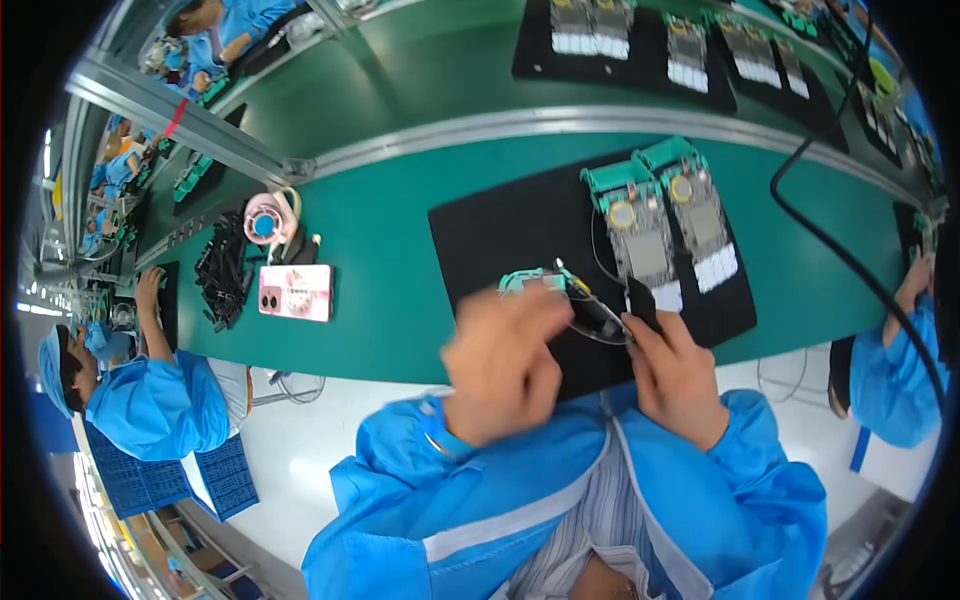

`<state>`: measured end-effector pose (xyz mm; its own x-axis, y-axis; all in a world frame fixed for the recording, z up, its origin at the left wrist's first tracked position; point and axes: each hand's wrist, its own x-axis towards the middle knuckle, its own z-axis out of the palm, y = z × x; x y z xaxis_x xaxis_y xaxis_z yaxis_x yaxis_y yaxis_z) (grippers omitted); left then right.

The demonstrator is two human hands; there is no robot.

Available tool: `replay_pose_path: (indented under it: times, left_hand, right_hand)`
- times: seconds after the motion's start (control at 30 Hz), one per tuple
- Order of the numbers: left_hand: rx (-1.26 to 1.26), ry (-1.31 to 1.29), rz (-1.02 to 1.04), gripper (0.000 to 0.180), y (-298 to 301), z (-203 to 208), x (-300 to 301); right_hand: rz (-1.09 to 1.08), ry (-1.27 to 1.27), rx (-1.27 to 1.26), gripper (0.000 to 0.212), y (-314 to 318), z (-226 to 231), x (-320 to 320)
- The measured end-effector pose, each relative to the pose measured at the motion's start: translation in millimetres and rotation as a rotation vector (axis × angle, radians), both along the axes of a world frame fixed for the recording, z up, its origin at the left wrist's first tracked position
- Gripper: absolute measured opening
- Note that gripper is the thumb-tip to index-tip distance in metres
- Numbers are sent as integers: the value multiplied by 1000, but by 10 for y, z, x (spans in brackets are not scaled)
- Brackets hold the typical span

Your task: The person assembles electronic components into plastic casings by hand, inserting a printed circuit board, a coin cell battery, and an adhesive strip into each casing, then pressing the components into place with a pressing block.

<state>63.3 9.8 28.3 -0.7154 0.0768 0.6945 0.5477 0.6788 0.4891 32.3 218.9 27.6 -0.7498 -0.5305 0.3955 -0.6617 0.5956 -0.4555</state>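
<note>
My left hand (505, 362) is smeared by motion over the near part of a black mat (510, 230), against a device with a green end (545, 280). A thin pale wire loops out from that device toward my other hand. With its fingers closed, my right hand (678, 380) pinches a small black part (642, 303) at the mat's near right. The wire passes by its fingertips. Beyond it, two grey circuit-board assemblies (640, 252) with green ends lie side by side on the mat. What my left fingers hold is hidden by blur.
Left on the green bench (385, 240) lie a pile of black parts (225, 270), a pink fan (268, 220) and a pink phone (297, 293). A black cable (820, 220) hangs across the right. Behind a metal rail, more assemblies (590, 30) rest on mats. Co-workers sit on both sides.
</note>
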Motion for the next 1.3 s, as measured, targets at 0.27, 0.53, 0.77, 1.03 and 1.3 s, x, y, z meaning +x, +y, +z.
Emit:
replay_pose_path:
  times: [0.27, 0.53, 0.77, 1.03, 1.3]
  left_hand:
    - [-155, -268, -55, 63, -49, -22, -221]
    - [-221, -189, 123, 54, 155, -207, -168]
    - [-94, -97, 164, 47, 150, -344, -198]
    - [-113, -96, 177, 34, 169, -301, -248]
    - [-123, -93, 193, 29, 178, -330, -260]
  right_hand:
    - [90, -256, -295, 30, 38, 91, -217]
    - [109, -300, -115, 14, -346, 132, -490]
    - [218, -551, -465, 30, 50, 47, -551]
    - [309, -568, -395, 24, 20, -69, -645]
    - [362, -527, -319, 21, -17, -98, -716]
